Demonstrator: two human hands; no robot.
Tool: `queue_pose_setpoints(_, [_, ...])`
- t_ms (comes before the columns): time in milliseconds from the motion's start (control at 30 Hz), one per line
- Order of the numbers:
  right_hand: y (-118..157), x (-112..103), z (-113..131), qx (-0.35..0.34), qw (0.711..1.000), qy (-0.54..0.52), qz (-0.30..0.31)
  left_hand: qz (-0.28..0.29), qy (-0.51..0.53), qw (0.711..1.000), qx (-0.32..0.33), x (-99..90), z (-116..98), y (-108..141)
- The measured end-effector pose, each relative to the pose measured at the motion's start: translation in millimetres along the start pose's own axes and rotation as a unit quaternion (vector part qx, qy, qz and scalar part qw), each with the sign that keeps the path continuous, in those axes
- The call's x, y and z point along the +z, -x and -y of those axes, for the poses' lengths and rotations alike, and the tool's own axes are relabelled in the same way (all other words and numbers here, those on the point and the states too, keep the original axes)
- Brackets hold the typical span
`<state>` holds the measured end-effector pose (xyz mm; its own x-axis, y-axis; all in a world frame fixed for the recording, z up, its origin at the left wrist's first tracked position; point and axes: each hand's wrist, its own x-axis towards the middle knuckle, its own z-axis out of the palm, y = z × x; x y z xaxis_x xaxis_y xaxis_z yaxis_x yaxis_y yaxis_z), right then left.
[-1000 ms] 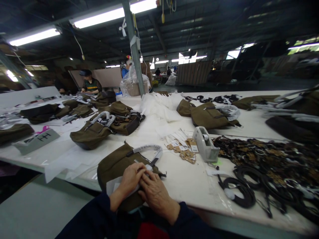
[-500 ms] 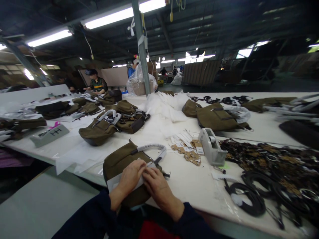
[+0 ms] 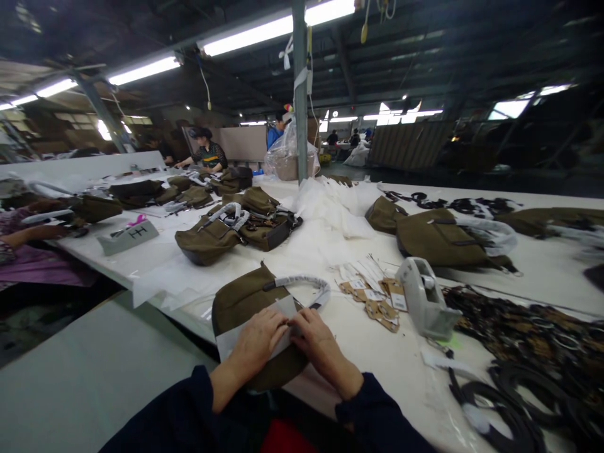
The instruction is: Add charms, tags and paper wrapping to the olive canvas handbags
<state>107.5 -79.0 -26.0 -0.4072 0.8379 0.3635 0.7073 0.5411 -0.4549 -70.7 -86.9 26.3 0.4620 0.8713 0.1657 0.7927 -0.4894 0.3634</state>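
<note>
An olive-green handbag lies on its side at the table's front edge. Its handle is wrapped in clear or white plastic and points away to the right. Across the bag runs a sheet of white paper, partly under my left hand, whose fingers are curled and pressed on it. My right hand meets it fingertip to fingertip near the handle's near end, fingers bent together. Whatever small part lies between the right fingertips is hidden.
Brown card tags and a grey tape dispenser stand to the right. Beyond them are piled dark straps. More olive bags and thin white sheets lie behind. A co-worker's arm reaches in at left.
The view has swung left, so the scene sits further right. My right fingers have moved slightly apart from the left hand and bent more. More white paper shows above my left hand.
</note>
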Motion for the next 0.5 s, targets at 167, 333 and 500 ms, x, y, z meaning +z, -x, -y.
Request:
queue_pose_setpoints(167, [-1,-4,-3,-0.02,1.0,-0.012,0.018,0.031,0.032,0.999,-0.014,-1.3,3,5])
queue_pose_setpoints(333, [-12,-8,-6,-0.069,0.996,0.047,0.016,0.041,0.053,0.998,-0.02,-3.9,7,5])
queue_pose_setpoints(500, [-22,-4,-11,-0.12,0.992,0.035,0.003,0.026,0.082,0.996,-0.027,-3.6,16,2])
